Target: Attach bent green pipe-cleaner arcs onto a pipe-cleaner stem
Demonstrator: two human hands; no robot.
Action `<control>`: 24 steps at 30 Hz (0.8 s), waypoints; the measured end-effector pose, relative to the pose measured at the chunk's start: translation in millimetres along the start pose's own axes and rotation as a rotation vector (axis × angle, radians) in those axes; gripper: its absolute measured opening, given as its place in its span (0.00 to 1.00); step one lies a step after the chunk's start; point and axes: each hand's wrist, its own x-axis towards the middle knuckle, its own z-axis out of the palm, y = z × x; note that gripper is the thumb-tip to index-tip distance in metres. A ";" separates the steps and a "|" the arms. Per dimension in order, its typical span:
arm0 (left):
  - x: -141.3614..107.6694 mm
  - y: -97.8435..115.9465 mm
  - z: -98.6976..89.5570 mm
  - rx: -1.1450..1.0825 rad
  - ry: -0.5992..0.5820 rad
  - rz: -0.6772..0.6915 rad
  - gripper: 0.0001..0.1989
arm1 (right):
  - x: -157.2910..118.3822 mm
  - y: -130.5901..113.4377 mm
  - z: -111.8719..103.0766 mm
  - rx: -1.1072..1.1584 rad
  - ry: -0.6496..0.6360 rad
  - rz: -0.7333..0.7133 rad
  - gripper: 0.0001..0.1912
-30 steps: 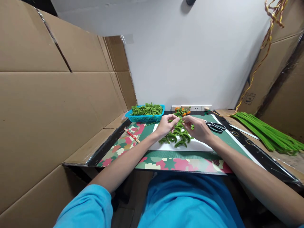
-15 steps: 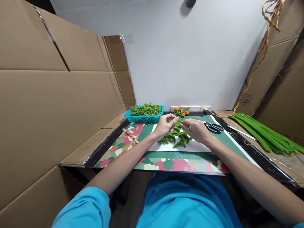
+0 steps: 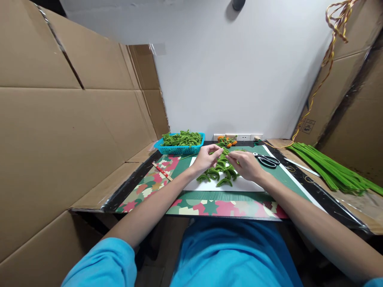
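Above the middle of the sheet, my left hand [image 3: 207,158] is closed in a pinch, thumb against forefinger. A short green pipe cleaner [image 3: 225,151] appears between its fingertips and those of my right hand [image 3: 243,164], which pinches from the other side. The fingers partly hide the piece. Below and between both hands, several curved green pipe-cleaner pieces [image 3: 224,182] lie in a loose pile on a white sheet of paper [image 3: 248,185].
A blue basket [image 3: 179,150] heaped with bent green pieces stands back left. Orange-tipped stems [image 3: 229,141] lie by the wall. Black-handled scissors [image 3: 268,160] rest right of the paper. Long green pipe cleaners [image 3: 332,169] are bundled far right. A red-and-wood stick [image 3: 162,171] lies left. Cardboard walls [image 3: 98,119] flank the table.
The whole view has shifted slightly, so things sit a little further left. My hands keep nearly the same pinched pose, with the fingertips close together.
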 end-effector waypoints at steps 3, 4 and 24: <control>-0.2 1.1 0.3 -0.004 -0.003 -0.003 0.24 | 0.0 0.3 -0.2 -0.011 -0.007 -0.016 0.21; -0.2 1.4 0.6 -0.007 -0.001 -0.004 0.24 | -0.1 0.5 0.1 -0.026 -0.010 -0.016 0.21; -1.5 0.3 0.1 -0.005 -0.041 -0.026 0.24 | -1.1 -0.6 1.4 -0.038 -0.050 0.029 0.20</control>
